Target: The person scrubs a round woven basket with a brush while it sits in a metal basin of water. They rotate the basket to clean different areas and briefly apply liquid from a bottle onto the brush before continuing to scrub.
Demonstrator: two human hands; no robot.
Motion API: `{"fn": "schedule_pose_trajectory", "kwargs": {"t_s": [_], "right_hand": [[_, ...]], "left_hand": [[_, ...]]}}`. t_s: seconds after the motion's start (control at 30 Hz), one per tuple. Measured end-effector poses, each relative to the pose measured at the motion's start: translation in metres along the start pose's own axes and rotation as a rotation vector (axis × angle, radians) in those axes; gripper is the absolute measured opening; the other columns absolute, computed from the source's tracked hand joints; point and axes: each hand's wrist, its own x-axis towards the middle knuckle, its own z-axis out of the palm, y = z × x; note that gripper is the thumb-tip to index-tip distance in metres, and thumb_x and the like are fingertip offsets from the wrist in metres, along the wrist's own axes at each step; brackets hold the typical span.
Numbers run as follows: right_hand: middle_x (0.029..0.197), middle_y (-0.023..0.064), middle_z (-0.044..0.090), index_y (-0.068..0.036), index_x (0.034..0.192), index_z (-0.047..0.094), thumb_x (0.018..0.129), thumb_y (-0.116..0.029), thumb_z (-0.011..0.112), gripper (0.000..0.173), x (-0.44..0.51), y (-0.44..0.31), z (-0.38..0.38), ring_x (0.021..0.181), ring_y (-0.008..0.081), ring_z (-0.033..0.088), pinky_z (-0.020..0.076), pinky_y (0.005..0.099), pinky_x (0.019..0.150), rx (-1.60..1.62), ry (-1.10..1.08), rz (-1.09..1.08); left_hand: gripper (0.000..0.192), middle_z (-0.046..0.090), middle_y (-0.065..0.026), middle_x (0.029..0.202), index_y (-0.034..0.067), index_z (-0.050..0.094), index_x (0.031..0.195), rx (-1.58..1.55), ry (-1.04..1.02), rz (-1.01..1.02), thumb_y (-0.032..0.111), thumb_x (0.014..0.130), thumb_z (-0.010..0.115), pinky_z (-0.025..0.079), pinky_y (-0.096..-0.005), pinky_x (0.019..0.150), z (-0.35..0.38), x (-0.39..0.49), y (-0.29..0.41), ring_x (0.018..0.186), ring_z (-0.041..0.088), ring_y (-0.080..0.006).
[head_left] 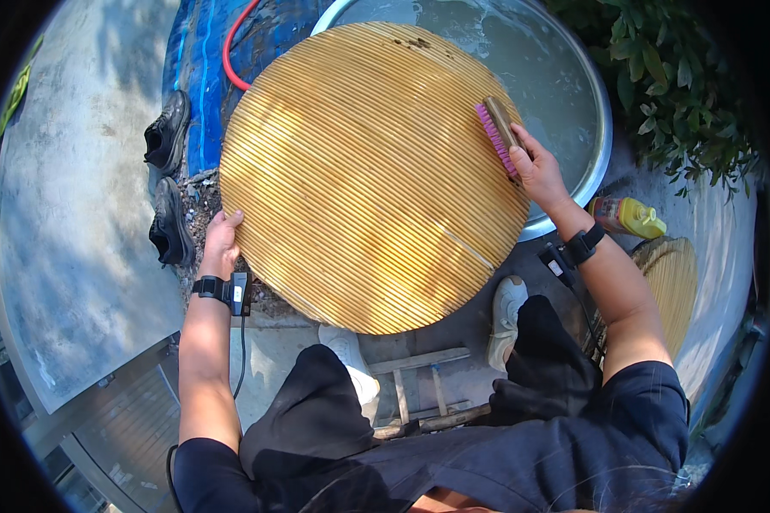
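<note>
A large round ribbed bamboo or wooden mat [372, 179] lies before me, partly over a wide metal basin [600, 128] of cloudy water. My left hand [221, 240] grips its lower left edge, thumb on top and the fingers mostly hidden beneath. At the right edge, my right hand [539, 170] holds a wooden scrub brush [504, 125] with pink bristles turned toward the mat's ribs. Whether the bristles touch the surface I cannot tell. Dark spots mark the mat's far edge, and a pale streak runs across its lower right.
A red hose [230, 48] curves over a blue tarp [199, 115] at the upper left. Black shoes [169, 224] stand left of the mat. To the right are a yellow bottle [629, 217], more round slatted pieces [677, 288] and leafy branches [661, 77]. A wooden frame [420, 365] lies between my feet.
</note>
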Motion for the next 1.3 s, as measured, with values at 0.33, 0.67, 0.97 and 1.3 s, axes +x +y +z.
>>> {"fn": "schedule_pose_trajectory", "kwargs": {"t_s": [0.33,0.67,0.97,1.3], "right_hand": [[0.127,0.0092,0.063,0.002,0.145,0.047,0.100,-0.022,0.060,0.052,0.013,-0.008,0.033,0.113,0.0139,0.057,0.0451,0.0270,0.098,0.162,-0.042,0.034],[0.126,0.0078,0.065,-0.002,0.147,0.046,0.100,-0.026,0.061,0.055,0.158,-0.031,0.046,0.103,0.0136,0.061,0.0490,0.0261,0.090,0.406,0.022,-0.021],[0.120,0.0193,0.066,-0.008,0.142,0.052,0.094,-0.029,0.062,0.053,0.080,-0.071,0.073,0.107,0.0298,0.066,0.0538,0.0370,0.092,-0.280,-0.256,-0.354],[0.100,0.0213,0.061,-0.034,0.141,0.054,0.093,-0.028,0.059,0.048,0.011,-0.058,0.071,0.084,0.0356,0.068,0.0586,0.0451,0.070,-0.868,-0.255,-0.314]], "left_hand": [[0.036,0.062,-0.0158,0.127,0.002,0.050,0.135,-0.278,-0.101,-0.073,0.022,0.106,0.048,0.052,-0.0527,0.097,-0.055,-0.095,-0.100,0.116,0.061,-0.0322],[0.058,0.056,-0.0141,0.141,0.003,0.050,0.140,-0.443,-0.090,-0.060,0.046,0.101,0.054,0.041,-0.0519,0.110,-0.065,-0.041,-0.063,0.131,0.051,-0.0324],[0.032,0.064,-0.0151,0.123,0.002,0.054,0.129,-0.401,0.006,0.028,0.019,0.102,0.055,0.052,-0.0487,0.099,-0.047,-0.037,-0.050,0.113,0.063,-0.0311],[0.036,0.060,-0.0157,0.131,0.003,0.049,0.136,-0.483,0.086,0.134,0.014,0.102,0.051,0.051,-0.0479,0.102,-0.004,-0.106,-0.067,0.119,0.060,-0.0307]]}}
